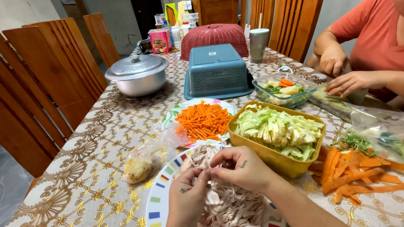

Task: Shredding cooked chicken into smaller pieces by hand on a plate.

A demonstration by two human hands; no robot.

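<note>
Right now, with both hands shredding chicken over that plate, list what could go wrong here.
1. The plate reaches toward the near table edge; pressure from the left hand or right hand might tip it.
2. Shredded chicken is heaped high, so strands may spill onto the tablecloth.
3. The yellow tub of cabbage sits close beside the right hand; an elbow swing could nudge it toward the carrot peels.

A yellow bowl of chopped cabbage [277, 130], a plate of carrot sticks [204, 120], an upturned teal basket [216, 70] and a lidded metal pot [137, 74] share the table.
</note>
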